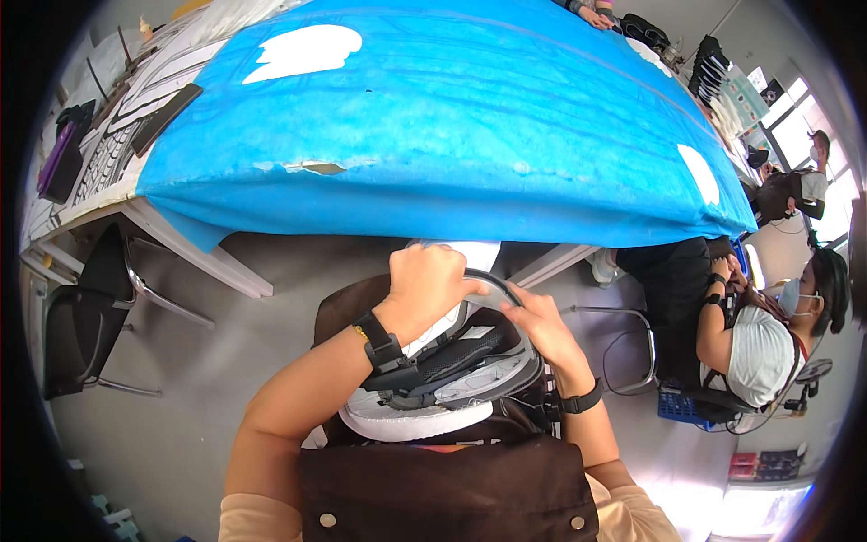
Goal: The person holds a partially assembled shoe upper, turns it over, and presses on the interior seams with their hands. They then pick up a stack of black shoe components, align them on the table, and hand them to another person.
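In my lap lies a pile of grey, black and white padded pieces (483, 370) that look like shoe uppers, with a thick white edge (420, 425) along the near side. A dark curved strip (492, 278) arches over the far side of the pile. My left hand (426, 282) is closed in a fist at its left end, thumb pointing right along it. Lower on the right, my right hand (546, 330) pinches the same strip between thumb and fingers. Whether the strip belongs to one of the pieces is not plain. Each wrist wears a black band.
Ahead stands a table under a blue cover (433, 117) with white patches. A black chair (86, 307) is at the left. On the right sits a masked co-worker (759, 352) above a blue basket (682, 405). Another person's hands (596, 16) rest at the table's far edge.
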The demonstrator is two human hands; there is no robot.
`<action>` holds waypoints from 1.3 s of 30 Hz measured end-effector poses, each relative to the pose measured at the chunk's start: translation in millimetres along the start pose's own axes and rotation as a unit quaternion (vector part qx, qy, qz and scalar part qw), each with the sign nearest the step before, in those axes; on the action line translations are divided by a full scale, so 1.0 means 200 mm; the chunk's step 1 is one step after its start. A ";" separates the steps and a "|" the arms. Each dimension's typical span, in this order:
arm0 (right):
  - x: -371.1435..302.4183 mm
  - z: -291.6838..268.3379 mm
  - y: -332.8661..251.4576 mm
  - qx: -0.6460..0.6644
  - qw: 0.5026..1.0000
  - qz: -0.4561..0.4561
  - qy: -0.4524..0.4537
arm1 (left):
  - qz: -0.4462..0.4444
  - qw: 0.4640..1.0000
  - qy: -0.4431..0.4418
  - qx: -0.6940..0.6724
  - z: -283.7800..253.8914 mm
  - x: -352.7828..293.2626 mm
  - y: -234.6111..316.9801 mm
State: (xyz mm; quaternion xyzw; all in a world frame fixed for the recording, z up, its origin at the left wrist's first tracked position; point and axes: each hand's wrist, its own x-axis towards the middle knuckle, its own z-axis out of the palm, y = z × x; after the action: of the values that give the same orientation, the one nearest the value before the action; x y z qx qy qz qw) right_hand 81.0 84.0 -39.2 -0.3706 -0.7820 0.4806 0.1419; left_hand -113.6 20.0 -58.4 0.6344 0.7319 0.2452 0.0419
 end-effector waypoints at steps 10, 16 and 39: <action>0.02 -0.08 -0.12 -0.022 0.998 -0.028 -0.057 | 0.250 0.951 -0.163 -0.077 -0.07 0.18 -0.14; 0.01 -0.32 -0.13 0.258 0.951 -0.136 0.100 | 0.227 0.951 0.092 -0.190 -0.34 0.29 -0.11; -0.05 0.11 -0.35 0.266 0.918 -0.220 0.198 | -0.143 0.667 0.135 -0.718 -0.34 -0.02 0.24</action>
State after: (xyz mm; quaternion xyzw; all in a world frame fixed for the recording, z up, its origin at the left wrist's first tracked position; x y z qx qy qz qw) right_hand 43.4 43.9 11.0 -0.2255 -0.6431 0.5447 0.4887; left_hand -95.7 -0.5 20.6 0.2550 0.4087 0.7691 0.4200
